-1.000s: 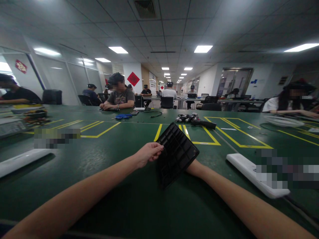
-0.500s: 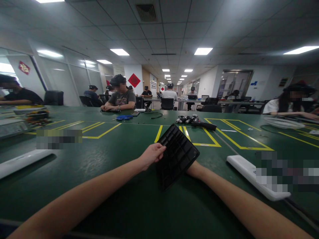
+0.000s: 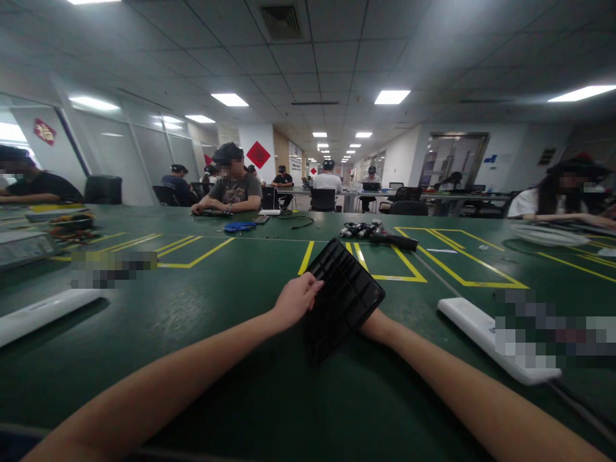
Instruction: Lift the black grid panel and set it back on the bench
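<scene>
A black ribbed plastic panel (image 3: 344,298) is held tilted above the green table (image 3: 216,308), straight ahead of me. My left hand (image 3: 296,299) rests against its left edge, fingers closed on the rim. My right hand (image 3: 373,325) is behind and under the panel's lower right side; only the wrist shows, the fingers are hidden.
A long white casing (image 3: 486,333) lies at the right, another white casing (image 3: 43,308) at the left. Black tools (image 3: 373,234) and yellow floor-style markings (image 3: 380,263) lie beyond the panel. Other people sit at the far side and both ends of the table.
My left hand has slid slightly up and right along the panel's left edge, with fingers now laid over it. The panel stays almost where it was.
</scene>
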The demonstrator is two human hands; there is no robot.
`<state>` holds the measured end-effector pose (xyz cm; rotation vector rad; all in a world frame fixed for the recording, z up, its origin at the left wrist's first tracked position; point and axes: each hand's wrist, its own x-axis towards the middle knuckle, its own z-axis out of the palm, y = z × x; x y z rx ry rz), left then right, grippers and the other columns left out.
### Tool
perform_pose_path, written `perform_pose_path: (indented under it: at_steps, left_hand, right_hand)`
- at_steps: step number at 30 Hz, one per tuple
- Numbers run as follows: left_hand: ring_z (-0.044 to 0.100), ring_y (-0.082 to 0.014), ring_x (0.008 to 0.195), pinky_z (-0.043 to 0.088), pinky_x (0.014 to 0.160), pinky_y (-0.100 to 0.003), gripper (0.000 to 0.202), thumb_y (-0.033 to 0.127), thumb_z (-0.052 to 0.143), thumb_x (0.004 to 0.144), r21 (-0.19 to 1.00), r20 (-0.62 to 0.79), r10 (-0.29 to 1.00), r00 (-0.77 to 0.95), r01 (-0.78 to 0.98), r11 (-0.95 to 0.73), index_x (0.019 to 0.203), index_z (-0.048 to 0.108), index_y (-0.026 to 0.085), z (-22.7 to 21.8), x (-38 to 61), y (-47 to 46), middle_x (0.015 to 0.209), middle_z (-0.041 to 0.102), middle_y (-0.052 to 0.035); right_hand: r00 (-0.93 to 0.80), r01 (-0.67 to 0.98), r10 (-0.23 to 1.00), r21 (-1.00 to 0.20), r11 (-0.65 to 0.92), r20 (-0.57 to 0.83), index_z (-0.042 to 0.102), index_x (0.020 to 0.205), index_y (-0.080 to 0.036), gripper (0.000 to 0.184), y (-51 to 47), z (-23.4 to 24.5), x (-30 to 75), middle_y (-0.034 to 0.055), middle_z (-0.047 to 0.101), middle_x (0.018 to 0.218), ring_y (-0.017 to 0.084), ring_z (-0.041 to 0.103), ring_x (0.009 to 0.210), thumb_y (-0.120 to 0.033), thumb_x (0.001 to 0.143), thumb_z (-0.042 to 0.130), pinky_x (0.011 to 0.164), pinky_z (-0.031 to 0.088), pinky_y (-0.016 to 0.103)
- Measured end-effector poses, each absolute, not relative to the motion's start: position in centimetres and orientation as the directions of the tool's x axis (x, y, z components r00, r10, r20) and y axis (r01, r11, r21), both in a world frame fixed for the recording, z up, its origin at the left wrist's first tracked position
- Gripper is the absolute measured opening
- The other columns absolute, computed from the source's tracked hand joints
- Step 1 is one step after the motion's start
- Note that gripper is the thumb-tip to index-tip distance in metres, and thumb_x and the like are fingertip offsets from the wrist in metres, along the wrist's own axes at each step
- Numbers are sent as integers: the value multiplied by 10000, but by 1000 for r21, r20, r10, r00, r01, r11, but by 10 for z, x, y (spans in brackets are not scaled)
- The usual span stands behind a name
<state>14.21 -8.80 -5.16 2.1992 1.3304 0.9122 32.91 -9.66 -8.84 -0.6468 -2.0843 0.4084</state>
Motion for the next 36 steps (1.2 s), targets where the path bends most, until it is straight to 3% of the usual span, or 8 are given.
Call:
perform_pose_path:
  at_steps: [9,14,18,25,29,31,33,36]
  left_hand:
    - [506,-142,542,316,518,-248,292,439,363,847,507,355,885,302,733,-454,767,487,186,-50,149,-93,583,536,10]
    - [483,-142,523,325,514,-249,305,448,300,861,645,320,909,267,641,-416,788,455,195,-49,144,-92,566,507,16]
    - [461,-124,517,326,515,-232,193,377,407,821,706,263,891,369,556,-439,764,456,199,-47,138,-94,553,490,37]
    - [450,-132,537,280,513,-239,282,428,424,808,563,321,869,376,662,-495,662,470,191,-47,141,-94,567,485,18]
    - [459,-127,557,294,528,-237,171,331,460,790,537,340,834,435,638,-552,711,509,188,-42,137,-96,598,502,13]
    - [457,-117,560,311,534,-230,101,277,493,757,586,348,820,455,577,-569,726,520,184,-39,135,-95,612,505,13]
    - [457,-106,538,326,515,-222,57,233,504,726,744,301,866,399,470,-475,747,505,180,-37,134,-92,622,504,16]
    - [475,-94,512,347,483,-210,68,190,465,702,985,20,958,285,160,-68,765,459,165,-36,133,-85,640,502,8]
  right_hand:
    - [-513,354,517,-380,855,685,356,1337,-287,443,-94,-90,328,10,382,1387,223,383,1249,-276,895,387,1060,284,404]
    - [-502,377,538,-388,841,677,361,1332,-310,455,-99,-87,329,-5,411,1368,224,404,1234,-227,886,390,1055,297,392]
    - [-494,420,564,-387,821,662,454,1274,-287,421,-100,-85,332,21,495,1304,242,449,1194,-221,859,442,1041,306,424]
    - [-481,395,574,-421,817,662,458,1270,-256,409,-103,-81,332,52,470,1325,236,431,1210,-247,863,427,1031,312,437]
    - [-493,416,573,-401,816,655,494,1246,-224,390,-103,-82,333,67,491,1306,252,459,1180,-244,862,429,1028,318,421]
    - [-487,419,589,-420,805,645,485,1254,-226,393,-101,-83,332,59,503,1295,247,469,1169,-249,866,427,1027,324,411]
    - [-492,409,605,-447,796,627,470,1263,-259,397,-99,-83,331,34,517,1283,234,479,1161,-259,868,432,1028,324,403]
    - [-531,377,597,-464,802,601,453,1272,-298,407,-99,-80,330,3,489,1312,225,460,1181,-265,867,436,1044,303,399]
